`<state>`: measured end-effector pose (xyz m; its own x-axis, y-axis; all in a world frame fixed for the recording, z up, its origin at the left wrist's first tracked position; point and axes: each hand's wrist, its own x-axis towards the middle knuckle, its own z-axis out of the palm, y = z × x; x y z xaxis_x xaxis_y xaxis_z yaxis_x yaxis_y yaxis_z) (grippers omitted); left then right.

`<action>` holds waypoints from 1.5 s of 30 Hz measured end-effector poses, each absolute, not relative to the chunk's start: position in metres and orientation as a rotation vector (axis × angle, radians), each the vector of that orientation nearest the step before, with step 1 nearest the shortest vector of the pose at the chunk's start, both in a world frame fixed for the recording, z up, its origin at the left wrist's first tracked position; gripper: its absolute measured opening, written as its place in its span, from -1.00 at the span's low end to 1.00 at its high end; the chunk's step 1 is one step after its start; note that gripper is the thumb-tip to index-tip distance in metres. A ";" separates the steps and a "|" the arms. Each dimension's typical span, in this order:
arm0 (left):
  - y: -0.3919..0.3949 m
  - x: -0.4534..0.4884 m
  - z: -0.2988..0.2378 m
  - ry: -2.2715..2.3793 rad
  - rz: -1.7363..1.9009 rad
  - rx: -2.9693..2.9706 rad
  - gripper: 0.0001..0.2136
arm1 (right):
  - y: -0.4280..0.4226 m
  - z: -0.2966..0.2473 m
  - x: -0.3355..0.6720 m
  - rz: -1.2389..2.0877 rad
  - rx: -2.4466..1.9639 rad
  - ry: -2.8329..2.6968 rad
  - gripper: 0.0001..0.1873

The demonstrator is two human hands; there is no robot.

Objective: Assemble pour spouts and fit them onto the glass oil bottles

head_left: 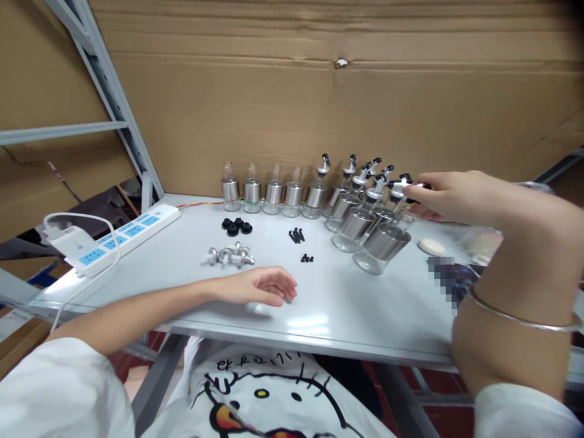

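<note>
My right hand [449, 191] is closed around the top of a glass oil bottle [387, 243] with a steel sleeve; the bottle leans and its pourer is mostly hidden by my fingers. Beside it stand several similar bottles [353, 222] fitted with silver pourers. Palm inward, my left hand [269, 286] rests at the table's front, fingers loosely curled and thumb apart, holding nothing. Nearest to it are silver pourer spouts [232, 255], black stoppers [236, 226], small black caps [307, 258] and black levers [296, 235].
Several bottles without pourers [252, 191] line the back of the grey table [283, 322]. A white power strip [130, 237] with a plugged-in charger [73, 243] lies at the left. To the right are a white oval object [431, 246] and a dark, partly blurred item [449, 277]. Cardboard [274, 91] stands behind.
</note>
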<state>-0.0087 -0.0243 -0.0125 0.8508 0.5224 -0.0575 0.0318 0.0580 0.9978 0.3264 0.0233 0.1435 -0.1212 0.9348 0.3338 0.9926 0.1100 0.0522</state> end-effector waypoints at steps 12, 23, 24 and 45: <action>-0.022 -0.008 -0.012 0.437 0.431 1.484 -0.47 | -0.029 0.041 0.190 -0.342 -0.674 -2.619 -0.50; -0.022 -0.005 -0.021 0.466 0.542 1.350 -0.53 | -0.010 0.013 0.197 -0.254 -0.417 -2.541 -0.60; -0.022 -0.006 -0.021 0.463 0.535 1.366 -0.53 | -0.009 0.013 0.198 -0.287 -0.415 -2.505 -0.60; -0.024 -0.012 -0.005 0.449 0.298 1.646 -0.46 | -0.013 0.008 0.192 0.019 -0.358 -2.546 -0.68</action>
